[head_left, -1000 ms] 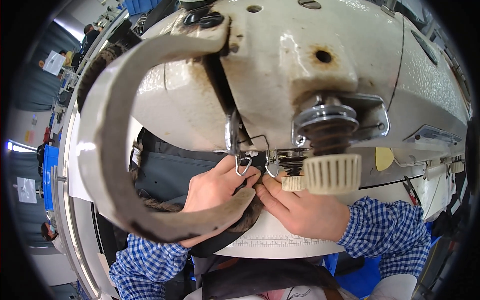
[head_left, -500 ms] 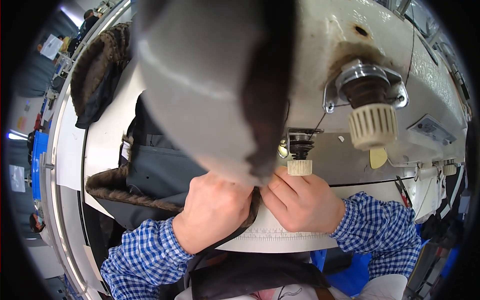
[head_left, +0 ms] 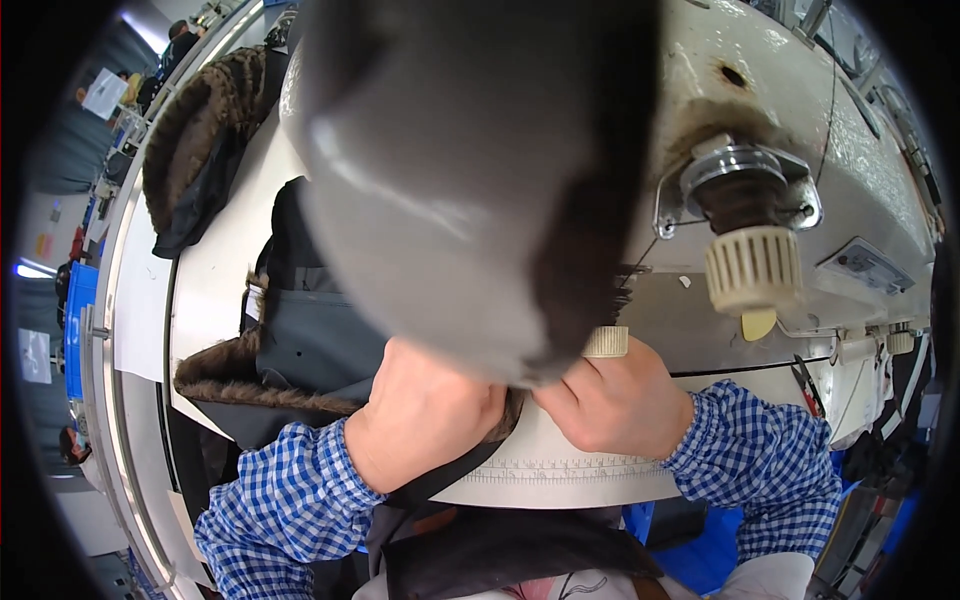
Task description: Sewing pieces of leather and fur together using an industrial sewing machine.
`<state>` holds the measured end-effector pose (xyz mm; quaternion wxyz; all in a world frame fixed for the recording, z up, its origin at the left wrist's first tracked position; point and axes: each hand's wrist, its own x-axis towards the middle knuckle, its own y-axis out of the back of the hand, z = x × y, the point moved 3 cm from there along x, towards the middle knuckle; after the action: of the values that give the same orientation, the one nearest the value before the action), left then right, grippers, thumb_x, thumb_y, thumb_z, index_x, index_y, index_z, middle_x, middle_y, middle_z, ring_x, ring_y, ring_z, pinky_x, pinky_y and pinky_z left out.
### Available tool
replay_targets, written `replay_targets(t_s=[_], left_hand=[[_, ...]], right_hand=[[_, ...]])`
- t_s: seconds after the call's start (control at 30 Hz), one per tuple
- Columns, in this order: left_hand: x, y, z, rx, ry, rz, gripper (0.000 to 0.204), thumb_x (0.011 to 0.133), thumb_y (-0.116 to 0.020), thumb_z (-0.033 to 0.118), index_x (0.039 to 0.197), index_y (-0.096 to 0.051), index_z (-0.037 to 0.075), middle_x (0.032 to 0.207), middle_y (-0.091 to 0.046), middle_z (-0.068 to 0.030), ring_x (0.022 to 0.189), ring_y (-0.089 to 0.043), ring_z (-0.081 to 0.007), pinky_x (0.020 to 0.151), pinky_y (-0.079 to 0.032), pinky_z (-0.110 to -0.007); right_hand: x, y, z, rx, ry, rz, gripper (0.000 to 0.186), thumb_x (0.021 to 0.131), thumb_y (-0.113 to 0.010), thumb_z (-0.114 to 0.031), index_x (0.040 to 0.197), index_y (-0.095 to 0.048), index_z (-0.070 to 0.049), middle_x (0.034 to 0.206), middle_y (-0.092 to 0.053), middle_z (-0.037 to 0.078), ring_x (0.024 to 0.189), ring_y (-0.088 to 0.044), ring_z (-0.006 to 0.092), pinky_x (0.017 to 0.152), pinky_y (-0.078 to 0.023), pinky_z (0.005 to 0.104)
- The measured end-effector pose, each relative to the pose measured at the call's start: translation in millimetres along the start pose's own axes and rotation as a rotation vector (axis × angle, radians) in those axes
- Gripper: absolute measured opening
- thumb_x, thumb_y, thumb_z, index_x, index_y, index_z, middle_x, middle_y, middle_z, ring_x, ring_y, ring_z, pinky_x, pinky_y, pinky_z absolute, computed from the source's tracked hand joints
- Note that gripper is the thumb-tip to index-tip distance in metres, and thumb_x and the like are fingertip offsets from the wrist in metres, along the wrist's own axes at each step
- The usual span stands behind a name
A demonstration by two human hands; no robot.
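A dark grey garment piece with brown fur trim (head_left: 320, 335) lies on the white sewing table to the left. My left hand (head_left: 425, 415) is closed on its right end, where a fur edge and a dark strip show under the fingers. My right hand (head_left: 620, 400) is just to the right, fingers bent and pressed together. Its fingertips are hidden behind the sewing machine's head (head_left: 450, 220), so what they pinch cannot be made out. This blurred grey head fills the upper middle and covers the needle area between both hands.
Two tension dials, one large (head_left: 752, 265) and one small (head_left: 607, 342), jut from the machine near my right hand. A printed ruler (head_left: 560, 471) runs along the table's front edge. Black-and-red snips (head_left: 808, 387) lie at right. Another fur-trimmed piece (head_left: 200, 150) lies at far left.
The machine's head now appears further right in the picture and covers more of the small dial and my right fingertips. Both hands keep nearly the same place by the garment.
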<state>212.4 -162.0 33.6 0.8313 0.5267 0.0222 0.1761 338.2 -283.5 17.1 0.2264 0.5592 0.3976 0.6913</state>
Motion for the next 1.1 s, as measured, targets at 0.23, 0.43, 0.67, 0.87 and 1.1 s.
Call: replay_targets(t_s=[0.23, 0.43, 0.67, 0.87, 1.1], left_hand=[[6, 1, 0, 0.001, -0.003, 0.045, 0.033, 0.073, -0.069, -0.007, 0.106, -0.071, -0.003, 0.112, -0.067, -0.0190, 0.093, -0.068, -0.0394, 0.078, -0.057, -0.043], [5, -2, -2, -0.011, 0.001, 0.173, 0.031, 0.080, -0.069, -0.003, 0.111, -0.070, 0.001, 0.099, -0.064, -0.0161, 0.086, -0.061, -0.0351, 0.072, -0.053, -0.043], [10, 5, -11, -0.192, 0.052, 0.166, 0.023, 0.084, -0.063, -0.004, 0.105, -0.068, 0.002, 0.099, -0.068, -0.0162, 0.084, -0.057, -0.0373, 0.072, -0.050, -0.045], [4, 4, -21, -0.255, 0.064, 0.169, 0.018, 0.084, -0.059, -0.006, 0.095, -0.070, 0.002, 0.092, -0.070, -0.0155, 0.082, -0.059, -0.0390, 0.077, -0.049, -0.043], [-3, -6, -34, -0.462, 0.231, 0.207, 0.017, 0.084, -0.062, -0.005, 0.097, -0.071, 0.001, 0.095, -0.070, -0.0185, 0.088, -0.066, -0.0371, 0.078, -0.054, -0.041]], right_hand=[[-3, -6, 2, 0.006, -0.034, -0.039, 0.017, 0.072, -0.068, -0.015, 0.082, -0.063, -0.002, 0.088, -0.062, 0.012, 0.096, -0.063, 0.0279, 0.072, -0.056, 0.0329], [-7, -6, 2, 0.029, -0.084, -0.042, 0.020, 0.076, -0.067, -0.016, 0.088, -0.065, -0.001, 0.099, -0.064, 0.014, 0.101, -0.061, 0.0266, 0.077, -0.054, 0.0340], [-5, -3, 2, 0.026, -0.093, -0.053, 0.022, 0.079, -0.067, -0.017, 0.091, -0.066, 0.000, 0.099, -0.064, 0.013, 0.095, -0.059, 0.0240, 0.073, -0.051, 0.0318], [-1, -4, 0, 0.060, -0.140, -0.015, 0.029, 0.083, -0.066, -0.018, 0.106, -0.064, -0.001, 0.093, -0.063, 0.010, 0.091, -0.059, 0.0220, 0.073, -0.051, 0.0314], [2, -19, 5, 0.190, -0.152, 0.059, 0.029, 0.086, -0.064, -0.019, 0.109, -0.061, -0.002, 0.095, -0.066, 0.016, 0.092, -0.060, 0.0261, 0.082, -0.052, 0.0377]])
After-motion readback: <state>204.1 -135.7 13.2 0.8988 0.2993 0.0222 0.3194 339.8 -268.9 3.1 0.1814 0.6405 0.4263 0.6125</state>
